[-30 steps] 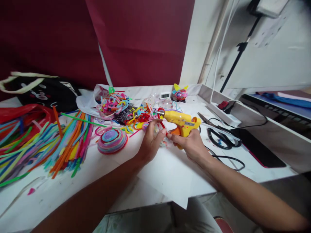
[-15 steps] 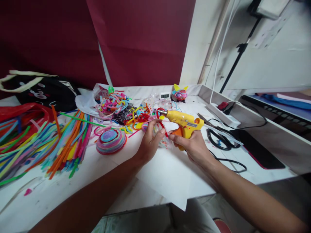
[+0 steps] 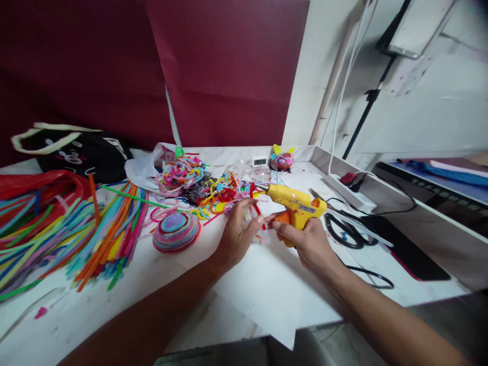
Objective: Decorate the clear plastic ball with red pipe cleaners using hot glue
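My left hand [image 3: 235, 235] is closed, thumb and index finger around a bent red pipe cleaner [image 3: 256, 209]. A clear plastic piece [image 3: 248, 214] shows just behind these fingers; whether they grip it too is hard to tell. My right hand [image 3: 313, 243] is wrapped round the handle of a yellow glue gun [image 3: 295, 198], a finger by its orange trigger. The gun's metal nozzle points left, close to the top bend of the red pipe cleaner. Left of my hands lies a coiled, multicoloured dome [image 3: 176, 231]. White paper [image 3: 263, 290] is under both hands.
Bundles of pipe cleaners [image 3: 110, 234] lie at the left, before a black bag [image 3: 84, 157]. A tangled heap [image 3: 183, 173] of pieces, a small clock [image 3: 260, 161] and a colourful figure [image 3: 282, 158] stand behind. Scissors [image 3: 351, 231], a phone [image 3: 407, 251] and a power strip [image 3: 353, 193] are right.
The view has tilted slightly, so the table sits lower in the picture. Both hands keep their holds, and the glue gun's nozzle stays near the red pipe cleaner.
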{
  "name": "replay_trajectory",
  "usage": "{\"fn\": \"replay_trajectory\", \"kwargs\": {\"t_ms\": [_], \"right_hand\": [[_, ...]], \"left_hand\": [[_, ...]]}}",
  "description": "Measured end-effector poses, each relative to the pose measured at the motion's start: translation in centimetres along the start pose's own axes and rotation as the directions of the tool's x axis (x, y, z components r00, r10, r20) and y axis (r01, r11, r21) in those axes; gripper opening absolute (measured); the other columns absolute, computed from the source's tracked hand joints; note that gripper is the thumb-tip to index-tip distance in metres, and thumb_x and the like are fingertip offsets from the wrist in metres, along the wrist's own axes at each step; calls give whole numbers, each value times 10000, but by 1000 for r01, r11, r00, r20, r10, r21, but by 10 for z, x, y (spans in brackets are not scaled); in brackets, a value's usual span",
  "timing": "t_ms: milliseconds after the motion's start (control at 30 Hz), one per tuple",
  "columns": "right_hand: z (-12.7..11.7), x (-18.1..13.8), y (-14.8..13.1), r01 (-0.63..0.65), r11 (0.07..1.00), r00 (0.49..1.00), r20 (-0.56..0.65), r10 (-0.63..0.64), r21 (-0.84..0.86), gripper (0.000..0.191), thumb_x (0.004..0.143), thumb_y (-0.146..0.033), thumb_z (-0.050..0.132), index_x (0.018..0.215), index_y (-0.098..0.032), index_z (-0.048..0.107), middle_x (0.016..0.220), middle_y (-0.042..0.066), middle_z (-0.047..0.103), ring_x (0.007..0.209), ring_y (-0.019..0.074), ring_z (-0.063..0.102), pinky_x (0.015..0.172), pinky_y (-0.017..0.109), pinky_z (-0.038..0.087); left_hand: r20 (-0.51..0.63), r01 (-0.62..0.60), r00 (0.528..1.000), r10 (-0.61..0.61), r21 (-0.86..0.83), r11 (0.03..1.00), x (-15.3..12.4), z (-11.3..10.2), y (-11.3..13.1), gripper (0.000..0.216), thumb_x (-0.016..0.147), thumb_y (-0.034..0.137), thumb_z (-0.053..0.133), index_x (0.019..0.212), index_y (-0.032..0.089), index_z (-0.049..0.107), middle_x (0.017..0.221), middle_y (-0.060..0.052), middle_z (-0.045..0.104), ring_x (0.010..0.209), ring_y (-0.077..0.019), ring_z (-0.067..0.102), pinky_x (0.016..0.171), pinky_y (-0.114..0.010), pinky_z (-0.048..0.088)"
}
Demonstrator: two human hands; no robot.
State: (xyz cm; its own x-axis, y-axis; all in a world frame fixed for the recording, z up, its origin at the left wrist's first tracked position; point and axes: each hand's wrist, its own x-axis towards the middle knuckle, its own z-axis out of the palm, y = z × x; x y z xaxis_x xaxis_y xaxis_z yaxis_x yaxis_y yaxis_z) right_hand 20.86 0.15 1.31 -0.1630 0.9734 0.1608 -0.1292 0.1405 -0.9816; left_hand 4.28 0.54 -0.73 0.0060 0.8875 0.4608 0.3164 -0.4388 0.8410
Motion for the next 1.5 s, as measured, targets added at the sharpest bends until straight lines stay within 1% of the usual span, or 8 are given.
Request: {"fn": "replay_trajectory", "kwargs": {"t_ms": [200,400,567,933,1167,1367,1433,1500], "right_hand": [[-21,1,-8,70,997,998,-1,-70,38,179,781,-316,689,854,-157,725,845,55,703,653,126,554,579,237,431],[-43,-7,-12,113,985,993,39,-108,-133,235,822,-384,689,922,-172,713,869,66,716,699,139,591,538,219,430],[-56,-16,-19,164,949,986,69,-151,-270,199,827,-361,691,950,-207,719,849,47,724,739,159,658,607,234,520],[-78,-33,-20,152,903,988,36,-150,-402,235,789,-359,721,985,-234,688,881,34,741,816,199,705,708,269,602],[-91,-52,-31,301,707,948,123,-292,-640,225,838,-372,658,1043,-280,647,937,18,710,840,195,704,682,247,591],[-91,-57,-50,341,326,903,211,-374,-882,251,828,-421,634,1045,-297,613,836,-6,740,627,173,696,493,233,527],[-92,-58,-58,376,294,886,247,-393,-879,232,836,-435,610,1025,-301,609,805,-9,744,584,167,690,464,230,520],[-95,-59,-61,379,337,890,240,-387,-862,230,835,-470,596,999,-310,614,794,-4,750,577,180,697,452,240,529]], "left_hand": [[-14,-38,999,38,50,998,1,-2,-3,388,875,332,530,1236,200,476,1282,-108,533,1230,-264,482,1059,-440,351],[-24,-121,992,124,88,989,3,-4,-7,495,872,356,548,1331,217,422,1373,-111,485,1298,-272,433,1094,-463,315],[-17,-170,985,174,153,973,4,-7,-9,557,854,367,580,1359,216,399,1394,-127,471,1320,-295,420,1092,-498,320],[41,-417,907,420,233,878,4,-10,-10,734,756,297,707,1385,233,334,1400,-149,447,1326,-301,428,1090,-516,364],[134,-546,834,535,341,765,5,-13,-4,760,732,243,712,1384,222,323,1402,-169,456,1348,-297,415,1106,-498,364],[205,-609,789,580,391,690,7,-14,-2,746,719,251,722,1355,228,333,1393,-194,462,1334,-328,435,1068,-531,400],[209,-620,780,590,390,681,7,-14,-2,741,718,253,722,1350,230,336,1398,-192,462,1342,-333,424,1072,-542,390],[198,-625,776,600,375,685,8,-14,-2,748,717,258,722,1353,235,330,1404,-188,458,1347,-335,417,1076,-549,381]]}}
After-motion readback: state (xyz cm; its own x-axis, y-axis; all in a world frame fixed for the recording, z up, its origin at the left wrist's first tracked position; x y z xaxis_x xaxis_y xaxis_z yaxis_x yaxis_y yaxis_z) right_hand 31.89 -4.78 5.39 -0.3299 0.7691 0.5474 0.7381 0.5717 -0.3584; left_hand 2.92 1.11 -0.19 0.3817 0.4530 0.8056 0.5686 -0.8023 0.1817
